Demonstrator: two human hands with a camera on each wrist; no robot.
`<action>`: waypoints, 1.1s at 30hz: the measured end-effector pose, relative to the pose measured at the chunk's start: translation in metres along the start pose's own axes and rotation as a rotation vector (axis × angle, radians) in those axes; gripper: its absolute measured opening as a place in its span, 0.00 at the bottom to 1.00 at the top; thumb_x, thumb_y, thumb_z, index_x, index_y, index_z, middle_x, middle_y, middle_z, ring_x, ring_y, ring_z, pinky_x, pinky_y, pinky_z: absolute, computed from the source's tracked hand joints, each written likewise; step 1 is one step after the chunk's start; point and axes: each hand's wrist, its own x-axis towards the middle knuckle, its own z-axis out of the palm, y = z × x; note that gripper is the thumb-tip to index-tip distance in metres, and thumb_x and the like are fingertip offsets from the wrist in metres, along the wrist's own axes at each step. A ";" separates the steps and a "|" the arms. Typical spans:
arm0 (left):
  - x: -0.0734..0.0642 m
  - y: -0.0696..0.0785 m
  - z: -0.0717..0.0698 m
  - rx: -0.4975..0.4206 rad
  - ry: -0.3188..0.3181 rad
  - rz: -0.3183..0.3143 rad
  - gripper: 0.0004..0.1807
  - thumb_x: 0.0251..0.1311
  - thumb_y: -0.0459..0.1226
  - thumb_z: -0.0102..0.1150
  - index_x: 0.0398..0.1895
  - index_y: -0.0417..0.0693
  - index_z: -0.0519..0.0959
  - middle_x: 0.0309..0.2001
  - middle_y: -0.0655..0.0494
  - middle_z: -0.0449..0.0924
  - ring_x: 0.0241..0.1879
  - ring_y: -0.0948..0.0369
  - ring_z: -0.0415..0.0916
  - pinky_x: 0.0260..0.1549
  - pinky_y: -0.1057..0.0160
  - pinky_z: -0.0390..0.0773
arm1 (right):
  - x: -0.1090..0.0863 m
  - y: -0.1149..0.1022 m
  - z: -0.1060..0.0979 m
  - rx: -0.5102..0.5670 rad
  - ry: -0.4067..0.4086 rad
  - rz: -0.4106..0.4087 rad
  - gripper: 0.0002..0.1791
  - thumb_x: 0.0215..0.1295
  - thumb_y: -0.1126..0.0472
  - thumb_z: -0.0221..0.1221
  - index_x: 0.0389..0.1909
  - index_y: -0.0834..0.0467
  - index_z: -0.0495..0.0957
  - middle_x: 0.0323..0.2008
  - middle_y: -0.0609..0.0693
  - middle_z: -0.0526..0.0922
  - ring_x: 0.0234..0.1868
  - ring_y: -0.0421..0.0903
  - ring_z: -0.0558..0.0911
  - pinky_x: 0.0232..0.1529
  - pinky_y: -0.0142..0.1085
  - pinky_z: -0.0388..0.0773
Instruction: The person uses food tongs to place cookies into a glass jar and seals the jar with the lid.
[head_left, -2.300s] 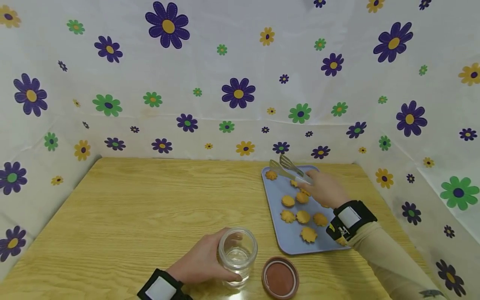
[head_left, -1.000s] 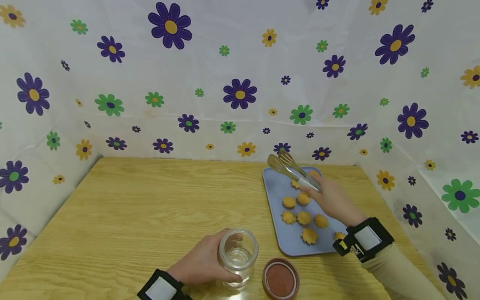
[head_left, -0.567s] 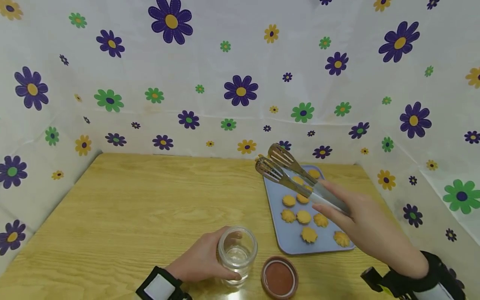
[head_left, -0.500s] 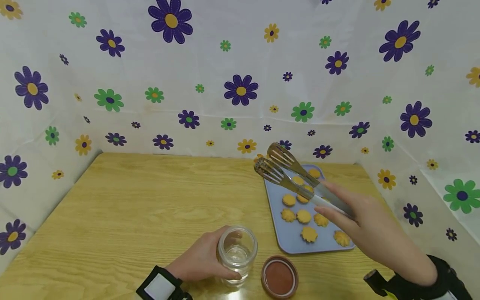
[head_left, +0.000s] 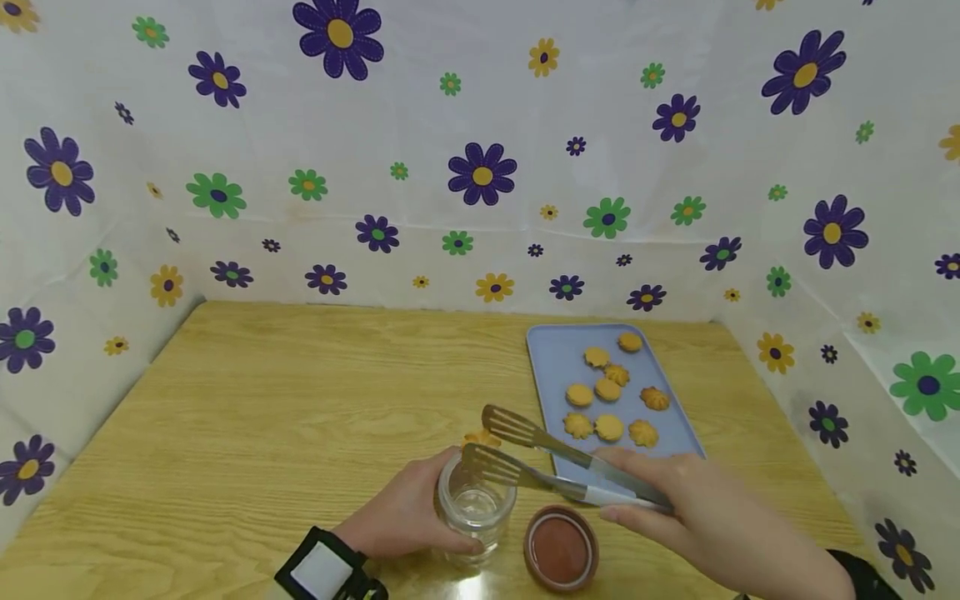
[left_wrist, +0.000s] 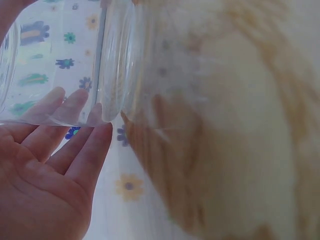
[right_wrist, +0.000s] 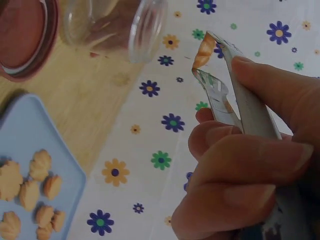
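Observation:
My right hand [head_left: 697,508] grips metal tongs [head_left: 573,454] with slotted heads. Between those heads a golden, ridged cookie [right_wrist: 204,51] is pinched, partly hidden in the head view. The heads hang over the far side of a clear glass jar's mouth. That jar [head_left: 477,521] stands uncapped on the table, with no cookie visible inside. My left hand [head_left: 405,517] wraps round the jar from the left; its fingers [left_wrist: 75,107] show through and beneath the glass in the left wrist view. Right of the jar lies a reddish-brown round lid [head_left: 561,548], inner side up.
A blue tray [head_left: 555,350] with several cookies [head_left: 608,427] stands at the table's right; my right hand and the tongs hide its near part. White flower-printed cloth [head_left: 405,108] walls in the wooden table [head_left: 322,392] at the back and sides.
The tongs picked the cookie from the tray's far left corner. My right hand carried it left and nearer, from the tray to the jar's mouth. My left hand stayed on the jar.

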 end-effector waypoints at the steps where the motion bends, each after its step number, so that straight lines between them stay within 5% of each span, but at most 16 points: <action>1: 0.000 0.000 0.000 0.004 0.000 0.000 0.44 0.38 0.56 0.81 0.63 0.64 0.74 0.51 0.67 0.84 0.51 0.65 0.80 0.54 0.55 0.81 | 0.002 0.001 0.003 0.011 -0.030 -0.006 0.39 0.63 0.25 0.51 0.69 0.42 0.77 0.47 0.41 0.87 0.44 0.41 0.83 0.45 0.49 0.83; 7: 0.000 0.001 -0.001 -0.013 -0.007 -0.007 0.43 0.39 0.57 0.80 0.63 0.67 0.74 0.52 0.70 0.83 0.52 0.66 0.80 0.54 0.55 0.81 | 0.008 0.006 0.016 0.060 -0.100 -0.128 0.36 0.67 0.28 0.49 0.68 0.43 0.78 0.43 0.34 0.88 0.37 0.31 0.81 0.41 0.42 0.84; 13: -0.001 0.001 0.000 -0.018 0.001 -0.012 0.44 0.39 0.54 0.82 0.64 0.66 0.74 0.52 0.69 0.83 0.53 0.65 0.80 0.55 0.55 0.81 | 0.010 0.005 0.018 0.113 -0.136 -0.111 0.35 0.67 0.29 0.50 0.68 0.43 0.77 0.44 0.34 0.88 0.35 0.30 0.81 0.39 0.40 0.83; 20: -0.001 0.000 0.000 -0.019 0.007 0.002 0.44 0.38 0.54 0.82 0.64 0.67 0.74 0.53 0.70 0.83 0.53 0.65 0.80 0.56 0.54 0.80 | 0.011 0.005 0.018 0.125 -0.145 -0.106 0.37 0.67 0.29 0.51 0.68 0.46 0.76 0.19 0.32 0.72 0.21 0.32 0.73 0.28 0.35 0.72; 27: -0.002 0.000 0.001 -0.020 0.007 0.004 0.44 0.39 0.54 0.82 0.65 0.67 0.73 0.53 0.67 0.84 0.52 0.66 0.80 0.54 0.56 0.81 | 0.012 0.003 0.021 0.146 -0.157 -0.097 0.34 0.67 0.30 0.53 0.66 0.46 0.78 0.45 0.34 0.87 0.37 0.32 0.80 0.40 0.41 0.83; 33: -0.001 0.000 0.001 -0.003 0.013 -0.004 0.44 0.38 0.57 0.81 0.64 0.62 0.75 0.52 0.66 0.84 0.52 0.66 0.80 0.54 0.56 0.81 | 0.012 0.005 0.022 0.139 -0.132 -0.106 0.36 0.66 0.30 0.53 0.67 0.47 0.78 0.32 0.33 0.84 0.28 0.33 0.77 0.31 0.36 0.76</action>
